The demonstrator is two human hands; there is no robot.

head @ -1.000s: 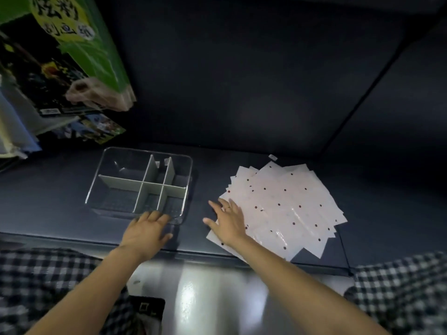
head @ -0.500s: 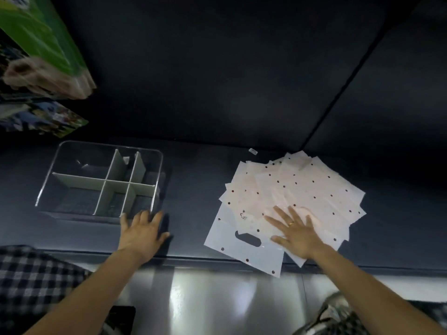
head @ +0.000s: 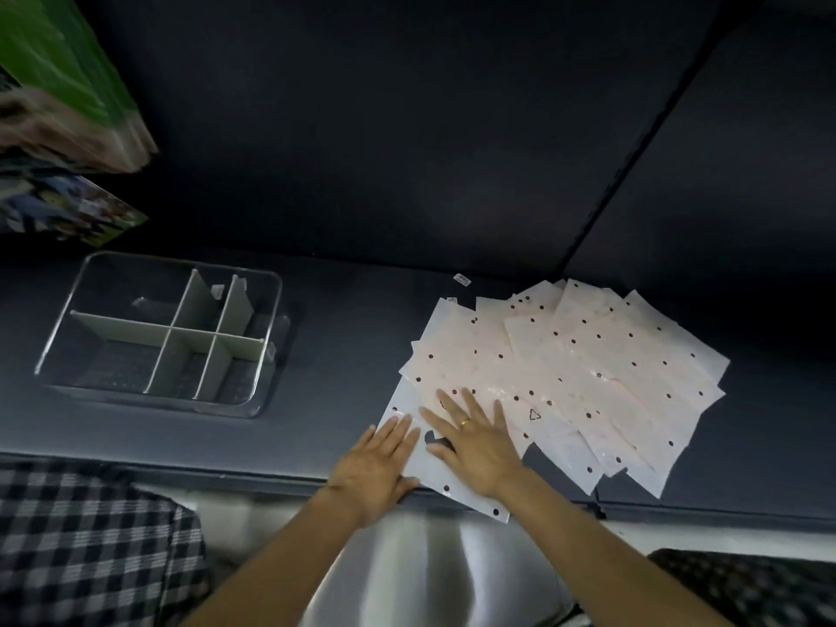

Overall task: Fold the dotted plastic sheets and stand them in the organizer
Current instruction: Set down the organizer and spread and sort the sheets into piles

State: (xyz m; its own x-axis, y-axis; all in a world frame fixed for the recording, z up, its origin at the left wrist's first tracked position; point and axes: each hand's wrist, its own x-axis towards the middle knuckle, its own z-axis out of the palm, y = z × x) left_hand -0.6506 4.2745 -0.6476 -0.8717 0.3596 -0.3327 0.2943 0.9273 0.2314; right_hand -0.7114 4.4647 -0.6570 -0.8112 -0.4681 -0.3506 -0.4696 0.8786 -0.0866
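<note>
A loose pile of pale dotted plastic sheets (head: 601, 364) lies fanned out on the dark shelf at the right. One sheet (head: 445, 479) sticks out of the pile toward me, its near corner over the shelf's front edge. My left hand (head: 377, 463) lies flat on that sheet's left edge, fingers spread. My right hand (head: 477, 438) presses flat on the same sheet beside it, fingers spread, a ring on one finger. The clear organizer (head: 267, 310) with pale dividers stands on the shelf at the left, apart from both hands; its compartments hold no sheets.
The dark shelf (head: 344, 355) has a front edge just below my hands, with a shiny metal surface (head: 429, 576) under it. Green and printed packages (head: 68, 106) hang at the upper left. A small white tag (head: 461, 278) lies behind the pile. Checked fabric (head: 81, 545) is at the lower left.
My left hand left the spot in front of the organizer and moved right onto the protruding sheet. My right hand slid left across the pile to the same sheet.
</note>
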